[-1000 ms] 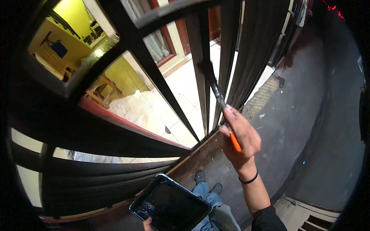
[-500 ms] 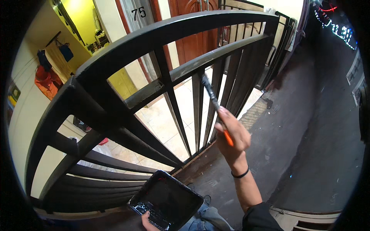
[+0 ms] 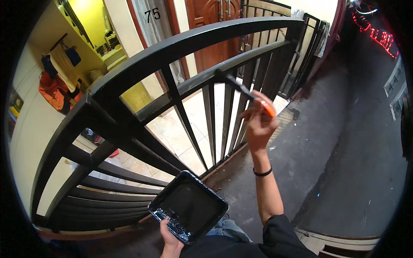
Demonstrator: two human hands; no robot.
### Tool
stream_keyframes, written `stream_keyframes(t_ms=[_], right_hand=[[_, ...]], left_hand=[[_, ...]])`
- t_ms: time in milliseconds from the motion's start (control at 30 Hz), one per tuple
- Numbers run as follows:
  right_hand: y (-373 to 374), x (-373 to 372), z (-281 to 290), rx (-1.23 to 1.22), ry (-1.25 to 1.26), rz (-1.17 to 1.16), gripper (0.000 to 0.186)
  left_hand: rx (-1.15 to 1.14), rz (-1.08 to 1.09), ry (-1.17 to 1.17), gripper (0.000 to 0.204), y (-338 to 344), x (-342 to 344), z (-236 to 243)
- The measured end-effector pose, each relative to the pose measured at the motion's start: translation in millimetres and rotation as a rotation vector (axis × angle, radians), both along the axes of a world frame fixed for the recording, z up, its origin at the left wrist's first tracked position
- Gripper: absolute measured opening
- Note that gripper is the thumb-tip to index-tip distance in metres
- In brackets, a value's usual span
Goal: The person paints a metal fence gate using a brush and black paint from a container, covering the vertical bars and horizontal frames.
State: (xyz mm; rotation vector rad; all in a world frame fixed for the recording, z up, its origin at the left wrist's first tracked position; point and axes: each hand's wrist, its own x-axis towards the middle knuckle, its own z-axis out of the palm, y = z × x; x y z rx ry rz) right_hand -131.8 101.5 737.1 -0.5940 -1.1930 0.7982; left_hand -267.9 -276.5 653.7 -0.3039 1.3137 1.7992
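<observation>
My right hand (image 3: 260, 124), with a dark band on the wrist, grips a paintbrush (image 3: 269, 111) with an orange handle, raised toward the black metal gate (image 3: 189, 36). The brush's dark, blurred head meets or nearly meets the gate's second curved rail, where vertical bars join it. My left hand (image 3: 170, 234) holds a square black paint tray (image 3: 189, 204) by its near left edge, low in front of the gate's lower bars. Wet, glossy paint streaks show along that side of the tray.
Beyond the gate are a tiled floor (image 3: 180, 142), wooden double doors (image 3: 213, 17) and clothes (image 3: 58, 88) hanging in a yellow-lit room. Dark pavement (image 3: 344, 180) runs along the right toward red string lights (image 3: 378, 41). A pale slatted panel (image 3: 335, 243) is at bottom right.
My right hand has moved up and tilted the brush, whose head has shifted left along the rail. My left hand still holds the tray, now slightly higher in view.
</observation>
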Motion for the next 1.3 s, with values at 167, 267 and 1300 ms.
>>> stream_keyframes(t_ms=[167, 267, 1300], right_hand=[[1, -6, 6, 0.201, -0.127, -0.339, 0.018], [-39, -21, 17, 0.512, -0.443, -0.262, 0.015], [-4, -16, 165, 0.405, -0.928, 0.221, 0.023]], left_hand=[[0.013, -0.122, -0.034, 0.039, 28, -7, -12], [0.037, -0.09, -0.051, 0.043, 61, -6, -2], [0.271, -0.416, -0.291, 0.066, 136, -39, -10]])
